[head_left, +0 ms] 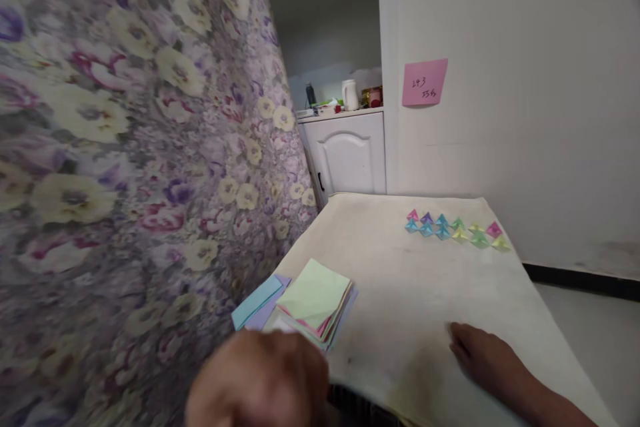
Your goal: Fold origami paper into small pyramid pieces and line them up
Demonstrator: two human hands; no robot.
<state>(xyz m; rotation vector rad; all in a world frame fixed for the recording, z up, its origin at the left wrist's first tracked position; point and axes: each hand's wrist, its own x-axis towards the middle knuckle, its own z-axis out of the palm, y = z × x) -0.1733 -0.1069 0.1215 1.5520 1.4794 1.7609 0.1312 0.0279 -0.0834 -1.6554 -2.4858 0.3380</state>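
Note:
My left hand (260,380) is raised near the camera at the bottom, smeared by motion. Its fingers look bent, but I cannot make out whether they hold anything. Just beyond it lies a stack of square coloured papers (316,293) with a pale green sheet on top. A folded blue paper strip (257,301) lies to the left of that stack. On the right side of the cloth-covered table (390,280), my right hand (483,350) rests with its fingers curled together and no object showing in them. Two rows of small folded paper pieces (443,227) stand at the far right.
A flowered curtain (150,147) hangs along the table's left side. Behind the table is a white cabinet (350,153) with a white jug (350,95) and other items on it. A pink note (425,83) is stuck on the wall. A dark object (365,403) shows at the table's near edge.

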